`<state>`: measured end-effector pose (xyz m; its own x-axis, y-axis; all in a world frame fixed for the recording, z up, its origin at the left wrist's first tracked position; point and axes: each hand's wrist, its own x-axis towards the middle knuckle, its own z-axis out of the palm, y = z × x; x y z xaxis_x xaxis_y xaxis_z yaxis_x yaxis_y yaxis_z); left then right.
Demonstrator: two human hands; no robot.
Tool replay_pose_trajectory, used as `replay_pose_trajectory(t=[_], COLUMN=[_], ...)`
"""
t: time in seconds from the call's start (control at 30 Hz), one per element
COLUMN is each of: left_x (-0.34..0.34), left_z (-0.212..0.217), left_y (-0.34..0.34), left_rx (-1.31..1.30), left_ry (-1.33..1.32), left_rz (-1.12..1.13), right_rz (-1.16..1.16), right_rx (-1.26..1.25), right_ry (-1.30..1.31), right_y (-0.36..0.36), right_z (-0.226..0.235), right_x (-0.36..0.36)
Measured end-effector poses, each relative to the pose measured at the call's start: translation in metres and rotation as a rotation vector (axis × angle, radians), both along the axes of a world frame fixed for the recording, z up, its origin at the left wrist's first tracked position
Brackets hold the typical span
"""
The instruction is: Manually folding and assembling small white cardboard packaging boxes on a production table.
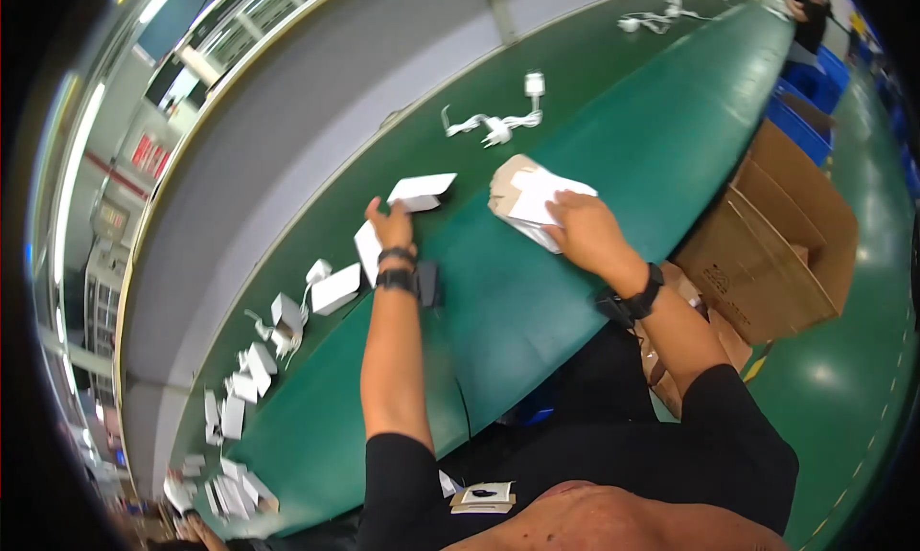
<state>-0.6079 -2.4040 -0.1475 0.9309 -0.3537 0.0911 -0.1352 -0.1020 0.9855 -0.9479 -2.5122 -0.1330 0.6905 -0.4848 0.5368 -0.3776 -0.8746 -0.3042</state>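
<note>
My right hand (586, 230) grips a stack of flat white cardboard pieces (544, 198) with brown undersides, on the green work surface. My left hand (391, 227) reaches to the far side, its fingers apart and slightly blurred. Touching or close beside its fingertips is a folded white carton piece (422, 191). Another white carton piece (366, 250) lies just left of that hand, partly hidden by it. A small dark block (429, 283) shows next to my left wrist.
White plug adapters with cables (496, 127) lie beyond my hands. Several white cartons and chargers (286, 323) line the far side toward the left. A large open brown cardboard box (767, 249) stands at the right, below the bench edge. Another person (813, 19) sits far right.
</note>
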Motion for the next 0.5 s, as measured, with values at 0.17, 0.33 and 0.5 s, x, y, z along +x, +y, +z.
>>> replay_pose_trajectory(t=[0.17, 0.33, 0.5], left_x=[-0.128, -0.222, -0.252], left_z=[0.050, 0.075, 0.066], left_y=[0.050, 0.115, 0.129], left_rx=[-0.128, -0.044, -0.101], left_ry=[0.106, 0.196, 0.277], left_rz=[-0.610, -0.984, -0.969], right_rz=[-0.036, -0.056, -0.104], right_rx=[0.054, -0.016, -0.075], right_ry=[0.051, -0.012, -0.077], right_y=[-0.015, -0.015, -0.012], right_z=[-0.003, 0.004, 0.035], right_x=[-0.009, -0.001, -0.007])
